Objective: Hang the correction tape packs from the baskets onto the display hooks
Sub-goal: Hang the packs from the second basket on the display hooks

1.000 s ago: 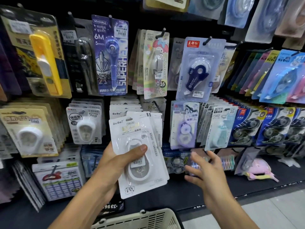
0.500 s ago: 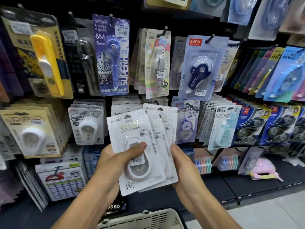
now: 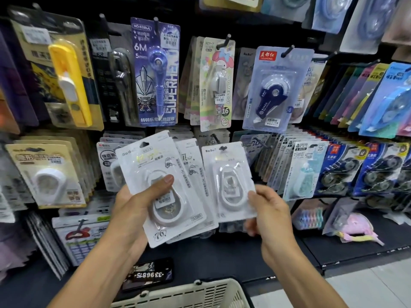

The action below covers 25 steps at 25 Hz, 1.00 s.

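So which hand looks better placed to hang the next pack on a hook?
Probably the right hand: it pinches one single pack just below a hook, while the left hand grips the stack.

Hook point(image 3: 215, 138) behind packs, flanked close by hanging packs point(image 3: 255, 147); open gap above basket point(image 3: 189, 294), below hands.

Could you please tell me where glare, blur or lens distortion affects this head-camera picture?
Head view: glare streaks the blister of the single white pack in the right hand; the left hand's fanned packs show blurred print; wide-angle distortion bends the edge racks.
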{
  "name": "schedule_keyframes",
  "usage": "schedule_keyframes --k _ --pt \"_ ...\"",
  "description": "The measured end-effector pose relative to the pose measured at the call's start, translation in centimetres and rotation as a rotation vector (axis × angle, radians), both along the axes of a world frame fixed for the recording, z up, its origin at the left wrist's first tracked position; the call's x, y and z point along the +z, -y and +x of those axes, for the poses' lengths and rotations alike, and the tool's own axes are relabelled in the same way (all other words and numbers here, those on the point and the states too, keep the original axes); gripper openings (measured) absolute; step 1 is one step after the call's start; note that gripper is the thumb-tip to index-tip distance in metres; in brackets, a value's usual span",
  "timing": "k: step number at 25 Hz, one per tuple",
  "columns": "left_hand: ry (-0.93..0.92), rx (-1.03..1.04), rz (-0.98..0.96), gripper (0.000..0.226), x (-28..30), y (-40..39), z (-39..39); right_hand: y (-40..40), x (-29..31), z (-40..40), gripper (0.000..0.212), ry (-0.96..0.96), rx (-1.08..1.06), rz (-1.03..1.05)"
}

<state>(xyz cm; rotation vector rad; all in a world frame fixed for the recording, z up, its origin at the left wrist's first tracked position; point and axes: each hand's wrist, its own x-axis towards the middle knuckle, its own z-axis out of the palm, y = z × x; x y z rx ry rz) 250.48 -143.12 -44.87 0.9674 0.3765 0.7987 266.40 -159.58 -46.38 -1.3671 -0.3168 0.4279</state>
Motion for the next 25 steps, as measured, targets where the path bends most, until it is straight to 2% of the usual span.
schedule_keyframes --k 1,2,4,6,7,9,12,16,18,20,23,25 --pt "0.008 -0.012 0.003 0.055 0.1 0.2 0.1 -0.2 -0.1 -0.1 0.021 -0.074 0.06 0.061" --pt "0.011 -0.025 0.002 0.056 0.0 0.5 0.3 -0.4 -0.3 -0.3 0.033 -0.113 0.116 0.073" --pt "0.008 -0.052 -0.012 0.059 -0.2 1.1 0.6 -0.6 -0.8 -1.3 0.044 -0.046 0.294 -0.009" --pt "-0.007 -0.074 -0.039 0.052 -0.5 1.5 0.9 -0.8 -1.0 -2.6 0.041 0.006 0.495 -0.017" --pt "-0.019 -0.08 -0.053 0.047 -0.6 1.6 1.0 -0.8 -1.0 -3.0 0.037 0.011 0.522 0.014" --pt "-0.032 -0.072 -0.072 0.045 -0.6 1.5 1.0 -0.9 -0.8 -3.2 0.03 0.053 0.455 0.076" --pt "-0.038 -0.008 -0.067 0.054 -0.4 0.9 0.8 -1.1 -0.1 -2.3 0.018 0.08 0.229 0.125" --pt "-0.073 0.052 -0.046 0.058 -0.4 0.3 0.6 -0.8 -0.1 -0.7 0.027 0.118 -0.097 0.047" --pt "-0.077 0.059 -0.032 0.054 -0.3 0.4 0.6 -0.6 -0.5 -0.6 0.024 0.195 -0.269 0.011" --pt "-0.076 0.06 -0.021 0.056 -0.3 0.6 0.7 -0.4 -0.7 -0.7 0.017 0.239 -0.292 0.012" --pt "-0.068 0.05 -0.013 0.059 -0.2 0.8 0.8 -0.3 -0.7 -0.9 0.009 0.239 -0.201 0.015" --pt "-0.056 0.037 -0.004 0.053 -0.2 0.9 1.0 -0.4 -0.8 -0.9 0.021 0.209 -0.151 0.02"
